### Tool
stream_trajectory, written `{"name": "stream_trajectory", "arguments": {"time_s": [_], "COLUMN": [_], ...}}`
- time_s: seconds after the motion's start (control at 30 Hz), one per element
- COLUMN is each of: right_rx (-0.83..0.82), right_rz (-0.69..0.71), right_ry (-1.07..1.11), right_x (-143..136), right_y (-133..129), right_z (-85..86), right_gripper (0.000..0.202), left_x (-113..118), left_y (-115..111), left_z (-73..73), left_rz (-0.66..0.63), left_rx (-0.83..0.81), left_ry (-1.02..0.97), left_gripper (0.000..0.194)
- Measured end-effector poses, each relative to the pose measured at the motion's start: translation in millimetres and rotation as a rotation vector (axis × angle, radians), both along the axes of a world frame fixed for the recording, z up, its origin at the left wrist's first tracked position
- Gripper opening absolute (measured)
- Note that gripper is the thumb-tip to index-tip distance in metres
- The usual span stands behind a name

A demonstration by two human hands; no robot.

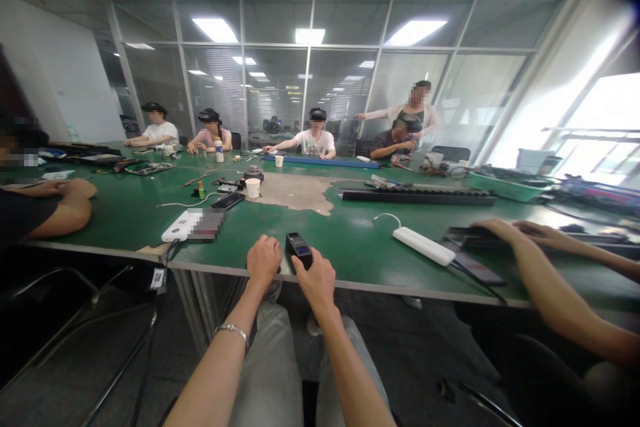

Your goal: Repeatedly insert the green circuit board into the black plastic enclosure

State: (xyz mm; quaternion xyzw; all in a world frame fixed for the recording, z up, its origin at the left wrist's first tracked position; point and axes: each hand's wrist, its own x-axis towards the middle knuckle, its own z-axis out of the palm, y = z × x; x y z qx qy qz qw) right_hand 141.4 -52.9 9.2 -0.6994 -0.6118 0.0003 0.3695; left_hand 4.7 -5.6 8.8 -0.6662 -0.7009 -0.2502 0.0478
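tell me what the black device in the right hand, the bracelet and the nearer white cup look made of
The device: probably black plastic, boxy with crisp edges. The bracelet: likely metal, silvery and shiny. The cup: perhaps paper, matte, mostly white, sides flaring upward.

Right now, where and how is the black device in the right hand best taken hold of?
Probably pinch the black device by its long sides at the near end, from the right: it is narrow, its upward face bears a panel, and the right hand sits there.
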Motion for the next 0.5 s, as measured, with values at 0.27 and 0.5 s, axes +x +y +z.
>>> {"name": "stream_trajectory", "arguments": {"time_s": [0.27,0.5], "right_rx": [0.015,0.018], "right_rz": [-0.047,-0.044], "right_ry": [-0.011,0.013], "right_x": [-9.2,-8.2], "right_y": [-3.9,-2.4], "right_z": [-0.7,-1.2], "right_gripper": [0.045,0.042], "left_x": [0.2,-0.3], "left_y": [-0.1,0.6], "left_z": [0.1,-1.6], "left_rz": [-0.018,-0.010], "left_rx": [0.003,0.007], "left_ry": [0.005,0.003], "left_gripper": [0.033,0.034]}}
